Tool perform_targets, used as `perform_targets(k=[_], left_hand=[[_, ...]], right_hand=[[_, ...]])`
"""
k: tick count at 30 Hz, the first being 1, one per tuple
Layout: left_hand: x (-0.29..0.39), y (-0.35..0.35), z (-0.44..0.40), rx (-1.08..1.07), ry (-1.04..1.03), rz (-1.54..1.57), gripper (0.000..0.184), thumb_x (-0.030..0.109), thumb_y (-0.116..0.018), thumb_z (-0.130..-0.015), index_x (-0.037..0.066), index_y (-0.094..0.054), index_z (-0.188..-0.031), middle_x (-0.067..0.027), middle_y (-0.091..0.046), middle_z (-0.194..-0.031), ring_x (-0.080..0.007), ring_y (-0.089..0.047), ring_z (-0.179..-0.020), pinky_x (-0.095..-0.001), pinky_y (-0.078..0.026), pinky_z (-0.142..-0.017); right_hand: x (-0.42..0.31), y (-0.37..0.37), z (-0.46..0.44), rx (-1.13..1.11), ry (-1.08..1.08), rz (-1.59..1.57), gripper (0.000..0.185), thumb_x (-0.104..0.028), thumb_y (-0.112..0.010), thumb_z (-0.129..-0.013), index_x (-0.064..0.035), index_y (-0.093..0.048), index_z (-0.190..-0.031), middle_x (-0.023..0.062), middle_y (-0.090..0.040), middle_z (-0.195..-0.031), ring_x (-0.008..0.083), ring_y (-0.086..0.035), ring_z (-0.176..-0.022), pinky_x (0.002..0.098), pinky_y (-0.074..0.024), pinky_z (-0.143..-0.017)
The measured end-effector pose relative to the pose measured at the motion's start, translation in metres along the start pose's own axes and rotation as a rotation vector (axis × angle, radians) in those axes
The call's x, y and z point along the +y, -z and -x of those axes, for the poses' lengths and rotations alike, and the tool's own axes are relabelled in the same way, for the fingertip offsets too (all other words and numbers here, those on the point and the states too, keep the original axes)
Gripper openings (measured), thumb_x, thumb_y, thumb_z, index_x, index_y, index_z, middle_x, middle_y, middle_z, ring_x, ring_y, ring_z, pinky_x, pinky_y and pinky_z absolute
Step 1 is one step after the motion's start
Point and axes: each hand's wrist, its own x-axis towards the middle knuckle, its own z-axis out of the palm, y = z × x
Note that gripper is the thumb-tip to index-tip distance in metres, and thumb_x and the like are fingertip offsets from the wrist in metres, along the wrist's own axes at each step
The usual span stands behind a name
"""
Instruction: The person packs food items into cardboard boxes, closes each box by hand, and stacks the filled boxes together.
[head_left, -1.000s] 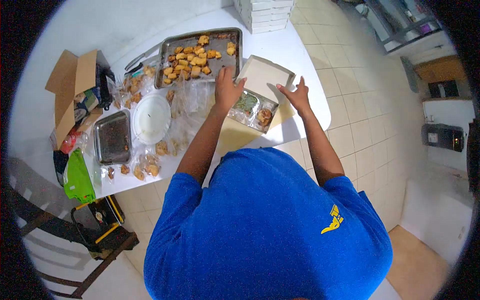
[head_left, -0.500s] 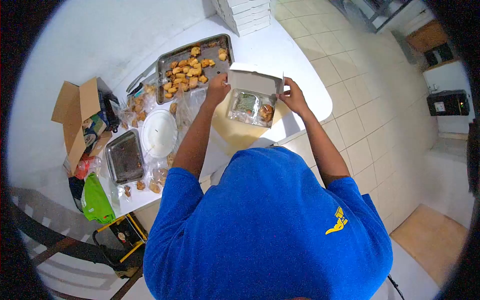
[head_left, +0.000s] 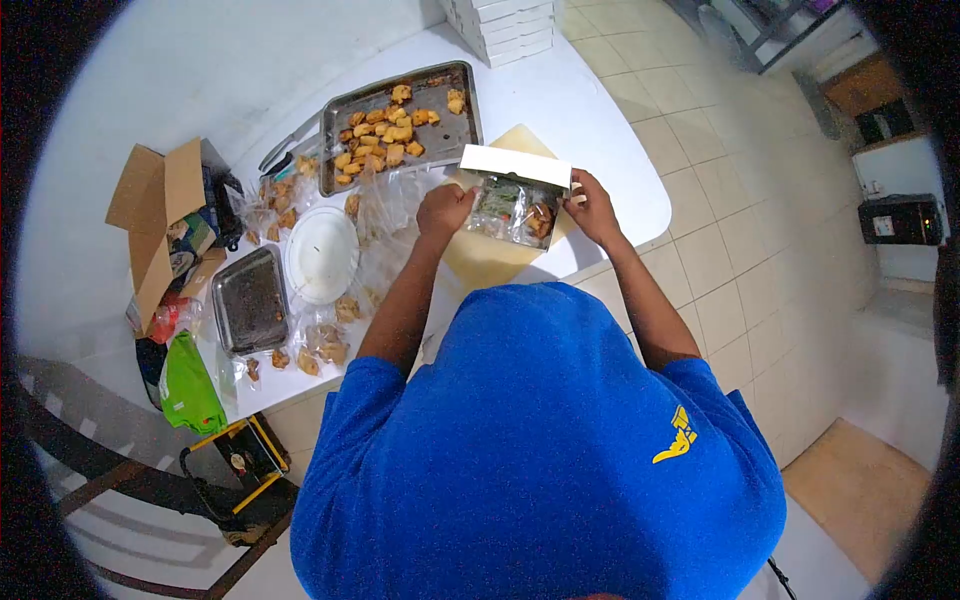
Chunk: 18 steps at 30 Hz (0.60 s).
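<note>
A small box (head_left: 512,215) holding wrapped food, with something green and a browned piece, sits on a yellowish board (head_left: 480,262). Its white lid (head_left: 516,164) is partly lowered over the far side. At the box's left side is my left hand (head_left: 446,211), fingers curled in. My right hand (head_left: 590,205) pinches the right end of the lid, near the right side of the box. Beyond the box, a dark baking tray (head_left: 437,146) bears several browned pieces of food.
Clear plastic bags (head_left: 385,215) and a white plate (head_left: 322,262) lie to the left, beside a smaller metal tray (head_left: 250,305). An open cardboard box (head_left: 150,260) and a green bag (head_left: 190,388) stand at the far left. Stacked white boxes (head_left: 512,32) rise at the back.
The lid was laid back and has swung up and over toward the box. My right hand has closed on its right end, and my left hand has come down to the box's left side.
</note>
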Motion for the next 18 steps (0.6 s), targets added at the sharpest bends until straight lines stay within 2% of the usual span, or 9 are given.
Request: perform_targets(k=[4, 5, 8, 11, 14, 17, 18], left_hand=[[0.048, 0.029, 0.043, -0.133, 0.008, -0.111, 0.043, 0.049, -0.064, -0.076, 0.007, -0.07, -0.084, -0.0185, -0.064, -0.083, -0.0347, -0.063, -0.085, -0.0436, -0.05, -0.075], [0.046, 0.021, 0.046, -0.104, 0.015, -0.076, 0.043, 0.047, -0.067, -0.074, 0.008, -0.069, -0.089, -0.0179, -0.065, -0.088, -0.0336, -0.063, -0.086, -0.0434, -0.05, -0.075], [0.041, 0.006, 0.046, -0.096, 0.014, -0.084, 0.038, 0.042, -0.07, -0.073, 0.008, -0.068, -0.09, -0.0171, -0.065, -0.09, -0.0339, -0.063, -0.087, -0.0436, -0.05, -0.075], [0.019, -0.017, 0.036, -0.029, -0.01, 0.1, 0.029, 0.033, -0.068, -0.076, 0.006, -0.062, -0.085, -0.0149, -0.063, -0.088, -0.0335, -0.062, -0.085, -0.0421, -0.05, -0.074], [0.011, -0.008, 0.036, -0.045, -0.068, 0.448, 0.023, 0.026, -0.062, -0.082, 0.004, -0.058, -0.086, -0.0158, -0.062, -0.089, -0.0302, -0.063, -0.085, -0.0404, -0.05, -0.074], [-0.004, 0.0, 0.035, -0.202, 0.139, 0.716, 0.02, 0.025, -0.058, -0.086, 0.004, -0.058, -0.086, -0.0127, -0.062, -0.091, -0.0274, -0.063, -0.087, -0.0395, -0.05, -0.076], [-0.002, 0.009, 0.041, -0.232, 0.243, 0.934, 0.02, 0.025, -0.057, -0.086, 0.005, -0.058, -0.085, -0.0113, -0.063, -0.091, -0.0273, -0.062, -0.09, -0.041, -0.05, -0.078]], right_hand=[[0.001, -0.001, -0.004, -0.007, -0.038, -0.04, 0.055, 0.004, -0.067, -0.072, -0.01, -0.048, -0.122, 0.0101, -0.055, -0.113, 0.0237, -0.06, -0.089, 0.0342, -0.0522, -0.074], [0.002, -0.001, -0.005, -0.014, -0.051, -0.06, 0.054, 0.004, -0.066, -0.073, -0.0098, -0.048, -0.122, 0.0102, -0.055, -0.113, 0.0238, -0.06, -0.089, 0.0342, -0.052, -0.075], [0.006, 0.0, -0.006, -0.022, -0.01, -0.018, 0.052, 0.003, -0.066, -0.074, -0.0097, -0.048, -0.122, 0.0102, -0.055, -0.114, 0.0245, -0.059, -0.091, 0.0344, -0.052, -0.076], [0.007, 0.003, -0.007, -0.039, 0.027, -0.027, 0.051, 0.001, -0.066, -0.075, -0.0098, -0.049, -0.121, 0.0103, -0.055, -0.114, 0.0251, -0.059, -0.092, 0.0348, -0.052, -0.077], [0.011, 0.002, -0.007, -0.038, 0.01, -0.002, 0.05, -0.001, -0.066, -0.076, -0.0098, -0.049, -0.121, 0.011, -0.054, -0.115, 0.0255, -0.059, -0.093, 0.0351, -0.052, -0.077], [0.005, 0.004, -0.006, -0.054, -0.036, -0.028, 0.049, -0.004, -0.067, -0.077, -0.0099, -0.049, -0.121, 0.0117, -0.054, -0.115, 0.0266, -0.059, -0.094, 0.0361, -0.052, -0.077], [0.003, 0.004, -0.005, -0.052, -0.036, -0.024, 0.048, -0.005, -0.067, -0.077, -0.0096, -0.049, -0.121, 0.0117, -0.054, -0.115, 0.0268, -0.059, -0.094, 0.0363, -0.052, -0.077]])
